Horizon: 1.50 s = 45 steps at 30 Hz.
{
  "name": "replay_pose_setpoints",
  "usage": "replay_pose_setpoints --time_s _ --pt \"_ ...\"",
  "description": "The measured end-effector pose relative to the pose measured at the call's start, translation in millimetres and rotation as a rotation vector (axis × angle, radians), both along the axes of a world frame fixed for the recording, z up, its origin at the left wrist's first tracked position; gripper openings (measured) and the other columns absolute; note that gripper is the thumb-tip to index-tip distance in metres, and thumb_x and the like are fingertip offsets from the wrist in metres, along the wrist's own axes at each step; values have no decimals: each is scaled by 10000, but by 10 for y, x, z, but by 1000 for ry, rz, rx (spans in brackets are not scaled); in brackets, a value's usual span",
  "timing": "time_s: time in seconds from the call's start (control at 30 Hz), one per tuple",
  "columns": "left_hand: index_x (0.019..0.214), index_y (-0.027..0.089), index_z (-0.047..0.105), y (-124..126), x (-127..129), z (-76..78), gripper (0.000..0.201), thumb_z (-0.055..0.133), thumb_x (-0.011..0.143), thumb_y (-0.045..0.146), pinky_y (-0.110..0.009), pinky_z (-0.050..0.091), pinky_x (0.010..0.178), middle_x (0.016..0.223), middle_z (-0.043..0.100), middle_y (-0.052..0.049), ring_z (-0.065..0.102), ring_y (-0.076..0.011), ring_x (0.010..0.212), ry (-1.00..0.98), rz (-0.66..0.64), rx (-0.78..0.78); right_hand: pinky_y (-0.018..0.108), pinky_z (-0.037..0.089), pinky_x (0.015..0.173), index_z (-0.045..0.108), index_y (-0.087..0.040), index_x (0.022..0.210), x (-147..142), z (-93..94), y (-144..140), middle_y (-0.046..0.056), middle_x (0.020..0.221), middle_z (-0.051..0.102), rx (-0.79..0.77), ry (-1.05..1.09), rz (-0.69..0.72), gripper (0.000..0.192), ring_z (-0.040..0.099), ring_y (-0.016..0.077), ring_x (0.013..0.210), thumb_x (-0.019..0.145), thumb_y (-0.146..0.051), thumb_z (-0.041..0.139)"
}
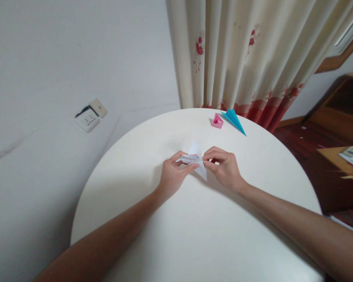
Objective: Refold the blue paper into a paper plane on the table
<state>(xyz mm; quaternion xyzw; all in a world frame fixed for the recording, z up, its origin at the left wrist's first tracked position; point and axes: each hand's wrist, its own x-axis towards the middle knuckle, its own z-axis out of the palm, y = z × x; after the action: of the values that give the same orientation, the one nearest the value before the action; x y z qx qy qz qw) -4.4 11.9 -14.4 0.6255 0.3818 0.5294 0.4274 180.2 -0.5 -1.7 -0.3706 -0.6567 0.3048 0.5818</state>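
Observation:
Between my two hands is a folded white paper figure [202, 172] with pointed flaps that stick out toward me and away from me. My left hand [173, 172] is closed on its left part, thumb on the near side and fingers behind. With thumb and fingertips my right hand [223, 164] pinches the figure's right end. The figure is held over the white round table [153, 243]; whether it touches the top I cannot tell. Part of the paper is hidden by my fingers.
Near the table's far edge lie a pink folded paper piece [217, 121] and a blue paper plane [234, 121]. A curtain [223, 51] hangs behind them. On the left wall is a socket [87, 120]. A cardboard box [335, 156] stands at the right.

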Motion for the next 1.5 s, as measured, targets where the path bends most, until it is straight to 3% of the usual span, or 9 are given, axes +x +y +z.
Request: replay_pose_setpoints --time_s 0.2,0.47,0.57,0.8,1.07,1.5 --pt "811 195 793 -15 -8 52 50 800 806 244 -273 512 757 867 718 -44 664 -174 827 73 70 197 298 422 582 784 -243 747 2 -60 51 42 791 697 -53 134 3 164 605 175 715 807 -395 802" --pt "974 195 778 -14 -35 -4 190 820 794 239 -283 508 764 942 713 -65 650 -183 856 126 97 323 291 433 579 796 -249 735 23 -118 129 39 797 701 -146 262 73 90 619 181 735 736 -329 839" --pt "918 196 768 -21 -35 8 138 821 794 226 -280 508 763 900 712 -47 652 -173 829 161 137 354 296 438 585 796 -253 732 26 -130 137 36 798 698 -140 266 78 82 618 180 732 726 -318 845" --pt "862 201 754 -42 -29 59 78 810 808 212 -288 519 751 869 724 -37 670 -172 801 185 182 392 310 438 609 804 -270 756 54 -114 129 31 790 693 -60 217 95 68 607 174 718 765 -327 839" --pt "847 211 778 -69 -33 133 38 803 818 212 -283 529 738 860 752 -37 689 -173 780 219 180 409 333 480 644 811 -266 765 79 -97 159 49 800 713 -74 207 163 156 631 189 731 753 -416 854" --pt "820 225 798 -43 -74 164 44 780 836 262 -299 516 717 829 729 -55 677 -193 783 174 132 390 342 482 645 812 -275 773 73 13 60 53 799 723 29 103 80 174 640 200 745 796 -447 815"
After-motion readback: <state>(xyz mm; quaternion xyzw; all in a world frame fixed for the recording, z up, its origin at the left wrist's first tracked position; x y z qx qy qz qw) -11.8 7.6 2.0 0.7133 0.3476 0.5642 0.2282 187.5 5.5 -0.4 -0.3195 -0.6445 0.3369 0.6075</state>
